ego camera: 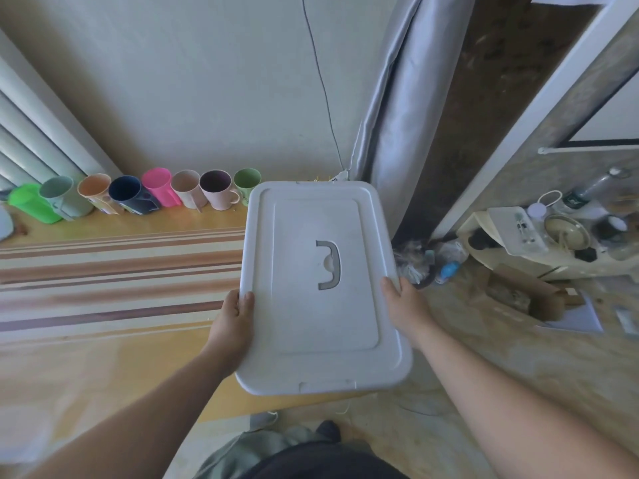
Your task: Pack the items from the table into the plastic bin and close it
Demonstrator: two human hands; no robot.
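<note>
Left hand (232, 324) and right hand (403, 305) grip the long edges of the white lid (321, 288), fingers curled under the rim, thumbs on top. The two-sided hold keeps the lid level, probably for lifting it off or seating it. The bin beneath is hidden by the lid, at the right end of the tabletop (103, 357). A row of cups (152, 193) stands unpacked along the wall.
</note>
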